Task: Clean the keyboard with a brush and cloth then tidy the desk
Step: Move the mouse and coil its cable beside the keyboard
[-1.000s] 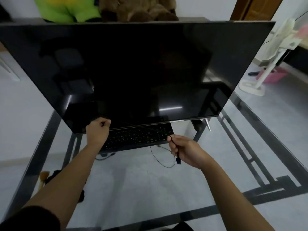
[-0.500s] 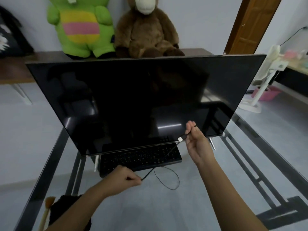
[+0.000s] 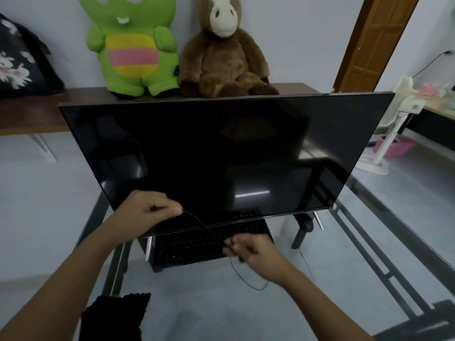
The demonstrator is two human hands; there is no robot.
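Observation:
A black keyboard (image 3: 194,244) lies on the glass desk (image 3: 307,303), tucked under the lower edge of a large dark monitor (image 3: 221,153). Its thin black cable (image 3: 199,221) stretches between my two hands, with a slack loop (image 3: 248,281) resting on the glass. My left hand (image 3: 150,209) pinches the cable in front of the screen's lower left. Lower and to the right, my right hand (image 3: 248,249) grips the cable over the keyboard's right end. A black cloth (image 3: 115,316) lies at the near left of the desk. The brush is out of sight.
Behind the monitor, a green plush toy (image 3: 133,45) and a brown plush horse (image 3: 221,50) sit on a wooden shelf (image 3: 34,114). A white standing fan (image 3: 394,119) and a pink basin (image 3: 396,148) are on the floor at right. The desk's dark metal frame (image 3: 369,247) shows through the glass.
My left hand rose from the desk up to the screen's lower left with the cable. My right hand dropped from beside the screen onto the keyboard's right end. The view tilted up.

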